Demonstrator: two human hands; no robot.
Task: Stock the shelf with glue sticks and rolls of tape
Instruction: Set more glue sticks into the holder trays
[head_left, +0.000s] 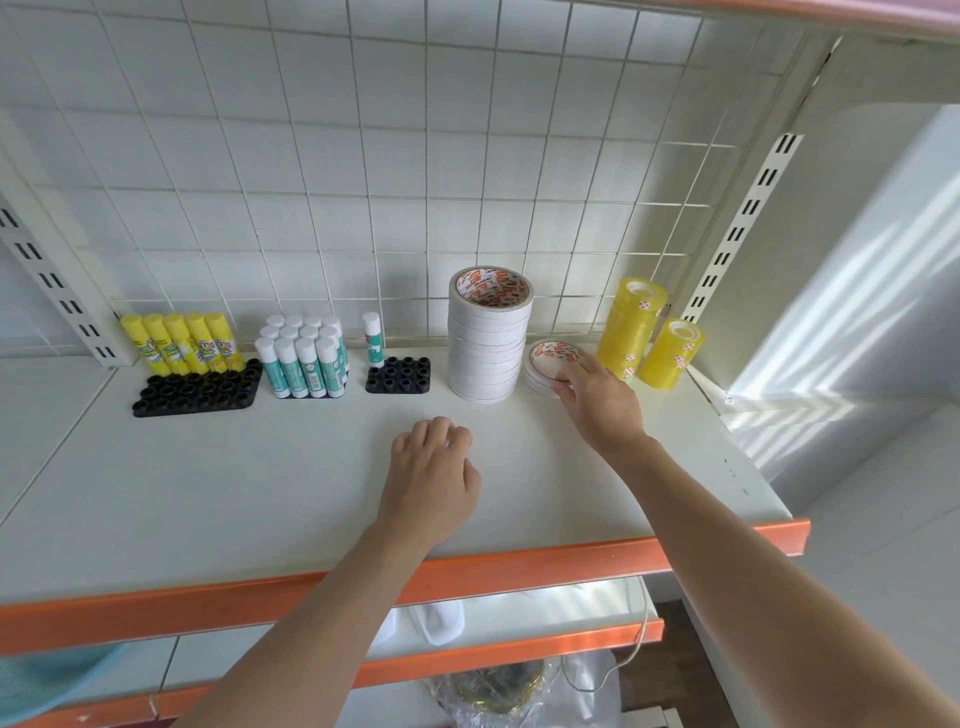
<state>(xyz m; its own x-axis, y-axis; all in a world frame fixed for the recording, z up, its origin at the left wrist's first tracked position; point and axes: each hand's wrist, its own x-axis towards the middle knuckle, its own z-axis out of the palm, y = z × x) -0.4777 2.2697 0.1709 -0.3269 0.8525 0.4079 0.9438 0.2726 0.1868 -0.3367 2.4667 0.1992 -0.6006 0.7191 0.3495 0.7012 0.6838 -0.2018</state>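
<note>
Tape rolls, the short white stack (551, 368): your right hand (597, 402) is on it, fingers curled over the near rim, at the back of the shelf (260, 493).

It sits squeezed between the tall white tape stack (488, 340) just off your fingertips to the left and the yellow tape columns (631, 327) just past your knuckles on the right, so you don't get much elbow room. I'd guess these rolls are light and stiff but loose on each other, so pinch across the outer edge, top and bottom roll together, or the lower ones slide out. Bump the tall stack and it'll probably topple. Your left hand (434, 480) rests knuckles-up on the bare shelf, fingers loosely curled with nothing in them; the glue sticks (304, 356) stand well beyond it, up and left in their black holders (197, 392).
</note>
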